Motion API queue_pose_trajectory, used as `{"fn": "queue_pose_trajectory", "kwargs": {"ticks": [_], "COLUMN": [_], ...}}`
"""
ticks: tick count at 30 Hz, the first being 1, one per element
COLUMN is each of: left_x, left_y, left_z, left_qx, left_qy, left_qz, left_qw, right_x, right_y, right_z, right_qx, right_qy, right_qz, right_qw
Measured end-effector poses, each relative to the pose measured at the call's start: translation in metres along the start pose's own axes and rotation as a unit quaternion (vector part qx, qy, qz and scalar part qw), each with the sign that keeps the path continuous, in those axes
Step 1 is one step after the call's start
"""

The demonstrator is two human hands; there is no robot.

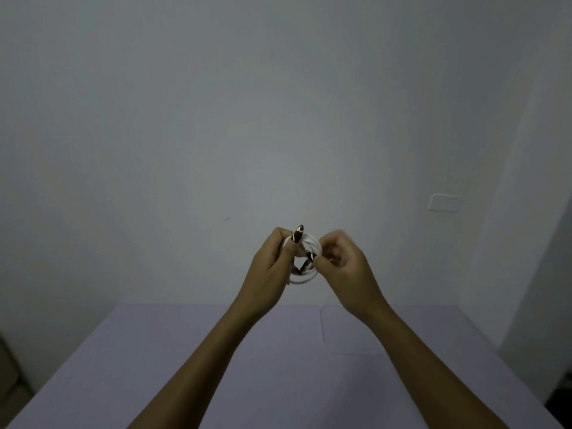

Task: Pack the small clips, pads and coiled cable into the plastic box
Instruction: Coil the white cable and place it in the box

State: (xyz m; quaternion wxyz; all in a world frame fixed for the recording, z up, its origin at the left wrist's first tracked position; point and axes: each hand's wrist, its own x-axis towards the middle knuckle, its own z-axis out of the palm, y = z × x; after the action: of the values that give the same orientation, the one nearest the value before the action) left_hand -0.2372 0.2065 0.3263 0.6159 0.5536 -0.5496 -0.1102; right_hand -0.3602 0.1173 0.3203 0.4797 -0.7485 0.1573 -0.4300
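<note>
coiled cable: held up between both hands | left hand: gripping coil | right hand: pinching coil

A white coiled cable with dark connector ends is held between the left hand and the right hand. One long fingernail on the left hand is dark and glossy with gold-coloured accents. The tabletop below is a plain, muted lavender. A clear plastic box on it shows only as faint pale outlines. The wall behind is plain greyish white, with a white switch plate on it.
</note>
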Motion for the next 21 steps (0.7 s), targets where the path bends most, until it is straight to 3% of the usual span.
{"fn": "queue_pose_trajectory", "kwargs": {"ticks": [7, 15, 18, 21], "left_x": [0.018, 0.015, 0.011, 0.005], "left_y": [-0.001, 0.0, -0.001, -0.003], "left_z": [-0.011, -0.008, -0.003, -0.001], "left_qx": [0.099, 0.101, 0.053, 0.071], "left_qy": [-0.001, 0.015, 0.029, 0.046], "left_qz": [0.069, 0.091, 0.042, 0.037], "left_qw": [0.993, 0.991, 0.997, 0.996], "right_x": [0.011, 0.008, 0.005, 0.005], "right_y": [-0.018, -0.01, -0.002, 0.004], "right_z": [-0.016, -0.022, -0.017, -0.012], "right_qx": [-0.04, 0.153, 0.176, 0.122], "right_qy": [-0.047, -0.135, -0.095, -0.015], "right_qz": [0.085, 0.174, 0.156, 0.117], "right_qw": [0.994, 0.963, 0.967, 0.986]}}
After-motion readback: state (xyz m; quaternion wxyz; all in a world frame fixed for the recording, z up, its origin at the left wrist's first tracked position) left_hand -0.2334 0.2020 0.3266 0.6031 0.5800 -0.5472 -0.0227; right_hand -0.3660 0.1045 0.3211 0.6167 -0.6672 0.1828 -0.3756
